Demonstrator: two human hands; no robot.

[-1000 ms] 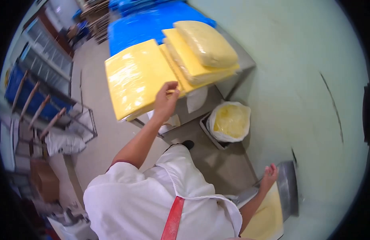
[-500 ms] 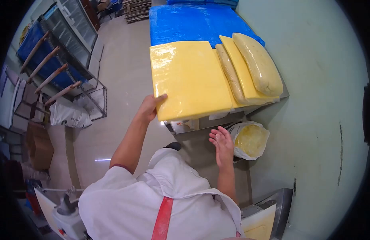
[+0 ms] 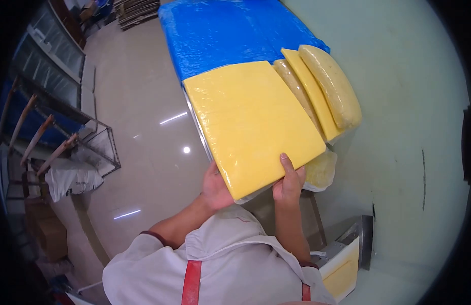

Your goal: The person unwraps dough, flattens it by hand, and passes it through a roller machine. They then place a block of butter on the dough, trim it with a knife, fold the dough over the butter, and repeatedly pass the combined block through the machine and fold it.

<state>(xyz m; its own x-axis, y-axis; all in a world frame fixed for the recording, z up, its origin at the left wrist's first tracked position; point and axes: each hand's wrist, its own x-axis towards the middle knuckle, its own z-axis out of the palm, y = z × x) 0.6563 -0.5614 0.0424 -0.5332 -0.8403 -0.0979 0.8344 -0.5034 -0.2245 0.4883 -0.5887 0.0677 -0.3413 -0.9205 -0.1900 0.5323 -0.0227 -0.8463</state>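
Note:
A wide, flat yellow slab in clear plastic film (image 3: 253, 127), which looks like sheet butter, slants toward me. My left hand (image 3: 216, 189) is under its near left edge, with most fingers hidden below it. On the near right edge, my right hand (image 3: 290, 180) grips with the thumb on top and the fingers underneath. The slab's far end lies against the blue plastic-covered stack (image 3: 225, 35). To its right lean a thinner yellow slab (image 3: 314, 96) and pale, rounded wrapped dough-like blocks (image 3: 332, 86).
A white-lined bucket with yellowish contents (image 3: 319, 175) stands below the slab's right corner. The pale wall (image 3: 398, 101) closes off the right side. At left are a rack with wooden bars (image 3: 45, 129) and a white sack (image 3: 75, 178) on the shiny floor.
My right hand has come up from empty air and taken hold of the slab's near edge. My left hand has shifted under it. The slab has turned and come closer to me.

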